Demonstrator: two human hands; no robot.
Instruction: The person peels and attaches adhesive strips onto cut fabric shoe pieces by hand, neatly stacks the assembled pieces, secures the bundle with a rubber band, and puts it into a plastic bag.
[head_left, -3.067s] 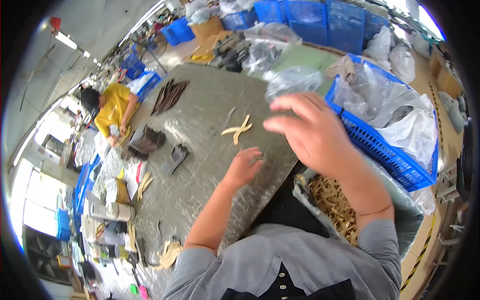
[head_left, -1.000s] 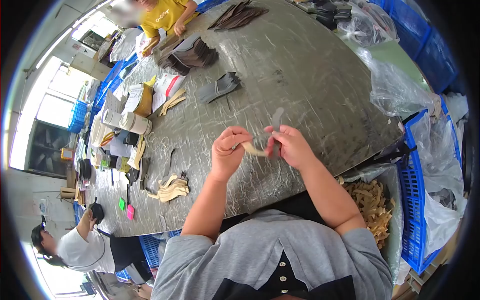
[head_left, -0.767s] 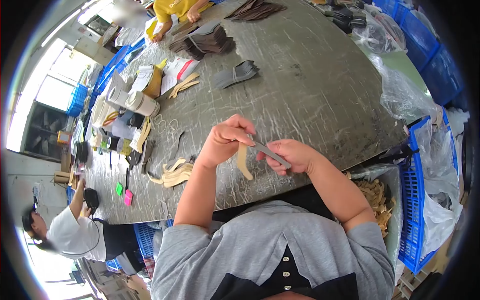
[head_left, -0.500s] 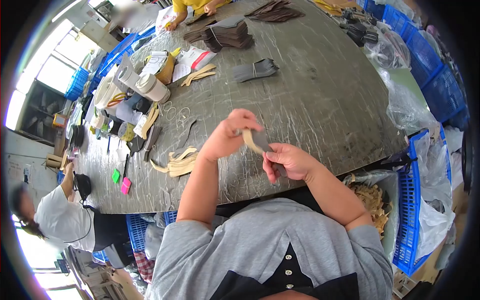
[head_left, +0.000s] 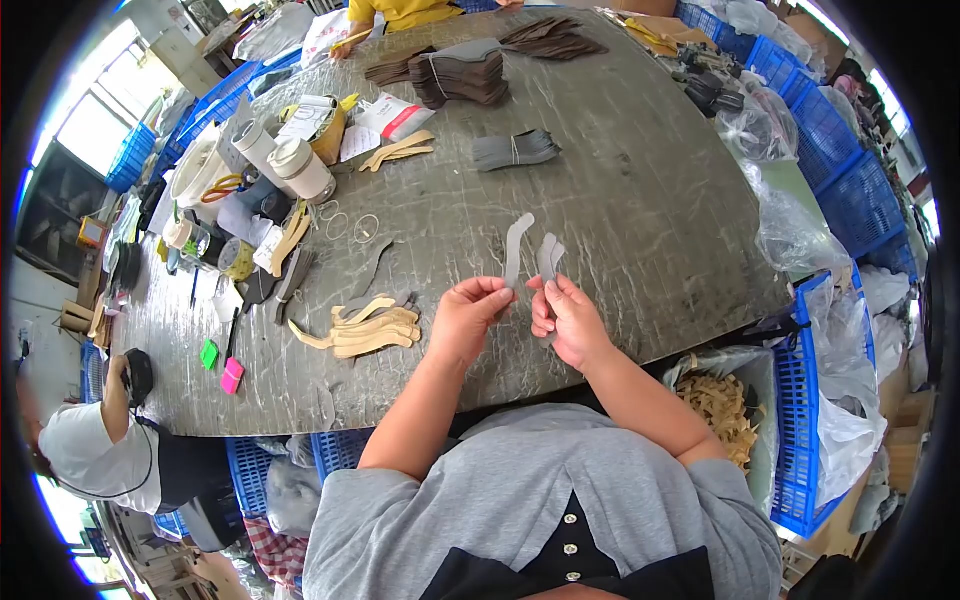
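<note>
Between thumb and fingers, my left hand (head_left: 468, 318) pinches the lower end of a curved grey strip (head_left: 517, 245), which stands upright. Close beside it, my right hand (head_left: 572, 322) grips a few similar grey strips (head_left: 549, 258) stacked together, their curved tops sticking up. Both hands are above the near part of the table (head_left: 640, 240). To the left of my left hand lies a loose pile of tan curved strips (head_left: 375, 328), with a few grey ones at its back. Straight ahead is a banded bundle of grey strips (head_left: 515, 150).
Large bundles of dark brown pieces (head_left: 460, 78) lie at the far side. Jars (head_left: 302, 170), scissors and papers crowd the left. Blue crates (head_left: 797, 430) and a bin of tan scraps (head_left: 722, 415) stand right of me. Two other people are at the table's left and far edges.
My hands have moved apart slightly. The left hand came down and now holds one grey strip upright; the tan face seen earlier between my hands no longer shows.
</note>
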